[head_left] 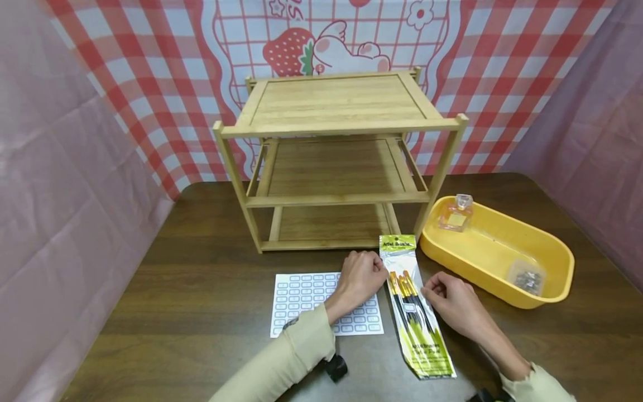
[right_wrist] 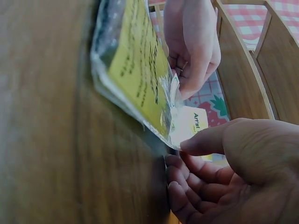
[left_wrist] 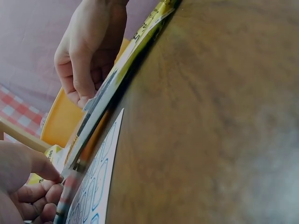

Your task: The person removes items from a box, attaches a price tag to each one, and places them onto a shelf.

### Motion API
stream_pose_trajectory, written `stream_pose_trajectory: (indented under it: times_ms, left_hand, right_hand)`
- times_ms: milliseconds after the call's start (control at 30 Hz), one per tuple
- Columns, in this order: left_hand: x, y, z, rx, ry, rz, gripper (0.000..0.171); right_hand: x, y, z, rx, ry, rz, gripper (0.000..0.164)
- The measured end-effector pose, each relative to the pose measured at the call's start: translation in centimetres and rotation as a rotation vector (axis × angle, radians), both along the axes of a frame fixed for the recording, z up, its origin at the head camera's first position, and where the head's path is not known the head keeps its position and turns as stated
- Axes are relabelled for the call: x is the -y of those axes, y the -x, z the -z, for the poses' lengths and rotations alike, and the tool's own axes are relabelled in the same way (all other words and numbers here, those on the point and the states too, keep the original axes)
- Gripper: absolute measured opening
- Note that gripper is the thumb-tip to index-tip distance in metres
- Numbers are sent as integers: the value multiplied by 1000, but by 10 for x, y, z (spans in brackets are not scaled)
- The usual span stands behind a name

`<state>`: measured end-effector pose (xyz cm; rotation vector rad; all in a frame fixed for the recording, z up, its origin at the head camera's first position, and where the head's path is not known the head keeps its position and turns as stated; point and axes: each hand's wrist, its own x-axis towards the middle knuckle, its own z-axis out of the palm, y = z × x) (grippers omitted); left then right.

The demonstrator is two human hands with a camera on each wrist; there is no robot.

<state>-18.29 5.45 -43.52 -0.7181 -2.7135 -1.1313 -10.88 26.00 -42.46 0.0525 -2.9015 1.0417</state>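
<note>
My brush packet: lime-yellow ends, silvery middle
Brushes: black handles, gold ferrules
Label sheet: white, rows of blue-outlined boxes
Basin: plain yellow
Rack: pale tan wood grain
Bench: dark brown
Backdrop cloth: red-and-white checks
My sleeves: beige

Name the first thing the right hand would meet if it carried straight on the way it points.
The brush packet, most likely: the right hand points across it and pinches its edge. Beyond, the wooden rack seems next in line, though depth is unclear.
</note>
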Motion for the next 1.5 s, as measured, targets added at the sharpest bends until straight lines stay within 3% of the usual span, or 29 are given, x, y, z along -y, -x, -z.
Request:
stream_pose_trajectory:
  times_ms: [300,467,633,767,1000,1167,1500]
  left_hand:
    - [0,-3,-2,-21,-48,-8,8]
    - [0,-5,-5,17,-112,-16,7]
    - [0,-7,-10,103,-234,-31,8]
    - [-1,-10,-12,185,-370,-37,8]
    - [-3,-15,-16,389,-635,53,9]
    - [-2,-20,-20,447,-642,71,23]
    - [1,-24,-23,431,-684,115,30]
  right_hand:
    - [2,-4,0,-42,46,33,7]
    - [5,-7,-2,-99,80,58,6]
    - [6,-10,-4,-122,163,68,7]
    - [6,-9,-7,-87,249,85,9]
    - [8,-11,-13,-14,365,127,16]
    - [7,-12,-12,-43,434,127,19]
    - [2,-17,-12,-5,657,70,20]
